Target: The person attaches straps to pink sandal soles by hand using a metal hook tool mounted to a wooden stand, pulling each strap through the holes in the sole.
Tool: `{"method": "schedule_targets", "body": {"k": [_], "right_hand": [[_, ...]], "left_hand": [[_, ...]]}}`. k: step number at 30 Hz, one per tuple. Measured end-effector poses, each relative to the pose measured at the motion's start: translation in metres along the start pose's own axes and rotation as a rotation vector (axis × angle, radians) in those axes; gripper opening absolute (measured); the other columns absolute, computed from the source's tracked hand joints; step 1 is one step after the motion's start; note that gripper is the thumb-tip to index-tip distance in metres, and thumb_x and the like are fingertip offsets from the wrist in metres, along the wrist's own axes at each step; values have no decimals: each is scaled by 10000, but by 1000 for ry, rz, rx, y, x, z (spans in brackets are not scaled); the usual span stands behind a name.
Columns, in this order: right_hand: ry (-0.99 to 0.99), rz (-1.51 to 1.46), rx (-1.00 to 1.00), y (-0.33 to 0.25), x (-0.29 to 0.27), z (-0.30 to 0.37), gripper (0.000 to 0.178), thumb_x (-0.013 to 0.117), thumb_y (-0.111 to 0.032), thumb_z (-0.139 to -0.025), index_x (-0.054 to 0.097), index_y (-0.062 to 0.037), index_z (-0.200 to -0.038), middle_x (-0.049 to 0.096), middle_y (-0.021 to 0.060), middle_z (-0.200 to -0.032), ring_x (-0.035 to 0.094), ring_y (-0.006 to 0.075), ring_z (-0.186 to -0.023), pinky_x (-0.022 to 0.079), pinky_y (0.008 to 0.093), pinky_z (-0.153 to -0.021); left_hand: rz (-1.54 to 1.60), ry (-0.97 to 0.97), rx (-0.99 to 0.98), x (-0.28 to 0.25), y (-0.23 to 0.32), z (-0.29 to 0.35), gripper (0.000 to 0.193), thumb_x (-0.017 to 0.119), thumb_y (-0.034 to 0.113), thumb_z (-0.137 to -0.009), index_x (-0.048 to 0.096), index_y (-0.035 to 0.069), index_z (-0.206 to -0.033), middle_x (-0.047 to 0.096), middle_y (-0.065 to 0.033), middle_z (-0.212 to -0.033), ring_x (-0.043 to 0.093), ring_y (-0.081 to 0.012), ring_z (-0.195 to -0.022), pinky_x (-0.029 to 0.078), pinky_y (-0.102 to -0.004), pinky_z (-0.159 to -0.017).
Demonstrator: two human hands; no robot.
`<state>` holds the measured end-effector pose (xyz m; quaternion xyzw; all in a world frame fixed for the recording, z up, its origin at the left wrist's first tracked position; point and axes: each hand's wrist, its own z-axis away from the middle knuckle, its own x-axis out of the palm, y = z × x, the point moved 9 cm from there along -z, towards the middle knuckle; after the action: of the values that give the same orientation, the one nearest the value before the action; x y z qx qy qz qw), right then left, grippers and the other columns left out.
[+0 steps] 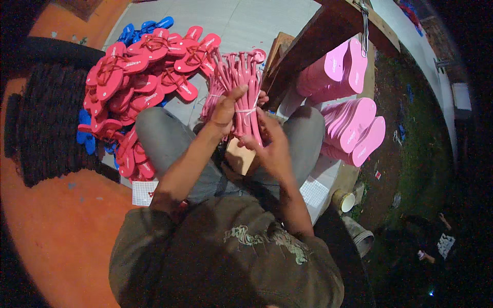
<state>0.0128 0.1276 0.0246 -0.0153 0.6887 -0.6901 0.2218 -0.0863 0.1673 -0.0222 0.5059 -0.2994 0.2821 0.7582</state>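
Both left hand (224, 111) and right hand (272, 137) in a grip around tied pink straps (251, 87); pale tiles (226, 19) ahead, orange floor (77, 241) leftward, dark ground (386, 149) rightward.

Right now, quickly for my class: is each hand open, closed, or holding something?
Left hand: closed, holding the bundle of pink straps.
Right hand: closed, holding the same bundle from its right side.

Sandal pile (136, 64) blocks left, wooden beam (308, 46) right; gap between.
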Motion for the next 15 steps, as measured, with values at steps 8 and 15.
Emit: {"method": "schedule_targets", "body": {"k": [8, 15], "right_hand": [[257, -16, -107, -1, -27, 6, 239, 625, -93, -716, 597, -61, -951, 561, 80, -911, 546, 195, -862, 419, 276, -770], [266, 100, -99, 2, -31, -4, 144, 615, -71, -735, 625, -25, -871, 593, 78, -864, 553, 153, -830, 417, 248, -755]], "left_hand": [[152, -246, 64, 18, -13, 4, 454, 566, 248, -777, 422, 37, -1151, 546, -144, -1034, 550, -232, -941, 477, -358, -793], [177, -160, -29, 2, -29, -7, 486, 569, 254, -775, 412, -15, -1147, 527, -168, -1062, 537, -261, -965, 463, -372, -818]]}}
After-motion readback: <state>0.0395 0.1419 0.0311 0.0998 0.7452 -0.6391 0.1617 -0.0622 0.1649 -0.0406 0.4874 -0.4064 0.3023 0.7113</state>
